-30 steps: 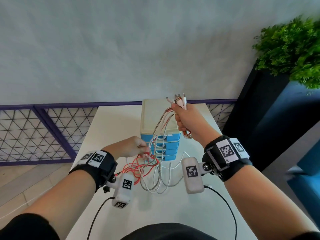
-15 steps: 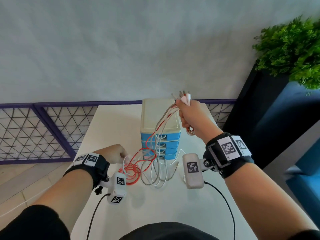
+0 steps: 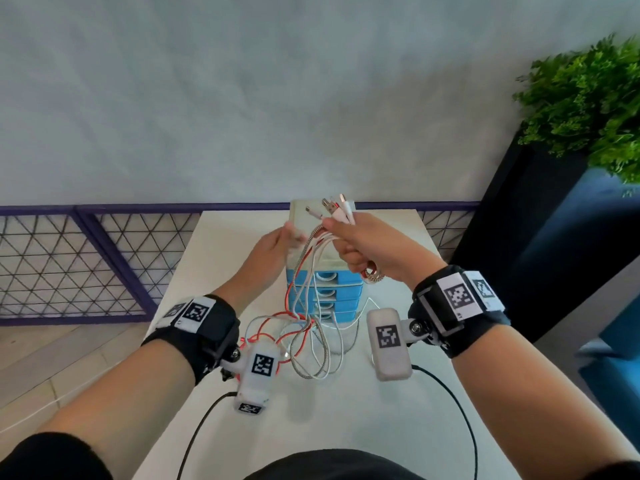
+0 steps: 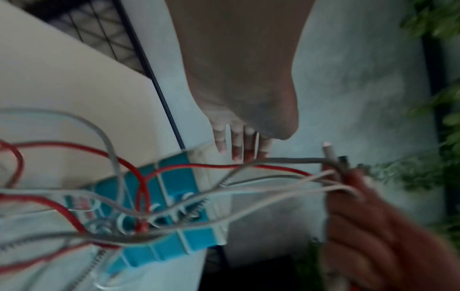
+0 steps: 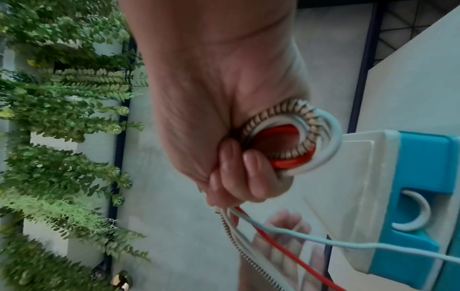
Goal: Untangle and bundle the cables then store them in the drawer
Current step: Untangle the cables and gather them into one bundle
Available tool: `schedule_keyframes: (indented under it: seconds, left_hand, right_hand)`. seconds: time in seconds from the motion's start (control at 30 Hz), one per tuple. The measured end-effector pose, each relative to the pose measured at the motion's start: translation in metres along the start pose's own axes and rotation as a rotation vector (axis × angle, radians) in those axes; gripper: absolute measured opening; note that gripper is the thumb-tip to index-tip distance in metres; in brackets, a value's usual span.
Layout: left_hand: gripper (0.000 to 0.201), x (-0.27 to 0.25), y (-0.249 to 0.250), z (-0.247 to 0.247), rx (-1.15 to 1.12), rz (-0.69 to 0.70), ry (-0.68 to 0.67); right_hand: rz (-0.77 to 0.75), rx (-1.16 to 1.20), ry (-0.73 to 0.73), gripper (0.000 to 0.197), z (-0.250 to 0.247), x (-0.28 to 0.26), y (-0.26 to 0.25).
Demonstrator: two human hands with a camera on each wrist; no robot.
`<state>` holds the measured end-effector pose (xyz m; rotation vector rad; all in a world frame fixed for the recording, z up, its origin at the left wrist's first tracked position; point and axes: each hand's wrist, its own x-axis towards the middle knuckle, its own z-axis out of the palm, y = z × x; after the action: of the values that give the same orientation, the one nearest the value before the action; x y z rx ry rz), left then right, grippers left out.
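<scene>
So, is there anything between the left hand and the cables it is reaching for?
Nothing visible does. The left hand is open, its fingers straight, just beside the cables that hang from the right hand. Only air lies between them; the drawer unit stands behind.
</scene>
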<state>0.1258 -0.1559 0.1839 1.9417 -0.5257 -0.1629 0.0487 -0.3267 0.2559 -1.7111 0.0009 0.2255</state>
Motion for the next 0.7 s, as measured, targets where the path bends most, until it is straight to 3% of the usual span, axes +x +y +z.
schedule_keyframes:
  seconds: [0.1,0.17,0.33,0.5,0.6,0.7]
  left_hand:
    - [0.079,-0.003,0.022,0.003,-0.169,-0.078,-0.379]
    - [0.074,-0.008,0.026,0.003,-0.208,-0.097,-0.55]
    - [0.035,-0.011,0.027,0.006,-0.103,0.008,-0.484]
    - [0.032,-0.005,0.026,0.011,-0.12,0.052,-0.421]
    - [0.036,-0.006,0.029,0.009,-0.218,-0.024,-0.482]
    - [0.047,-0.009,0.037,0.004,-0.414,-0.227,-0.599]
  right_hand:
    - [-0.038,0.073,-0.011,0.026,-0.004,0.001,0.004]
    - [-0.049,0.121,0.009,0.024,-0.01,0.002,0.007]
    - [-0.048,0.165,0.018,0.028,-0.026,0.001,0.018]
    - [-0.024,0.125,-0.073,0.026,-0.033,-0.002,0.027]
    - [-0.015,-0.065,-0.036,0.023,-0.037,-0.003,0.03]
    - [-0.019,-0.113,0.017,0.026,-0.035,0.0,0.032]
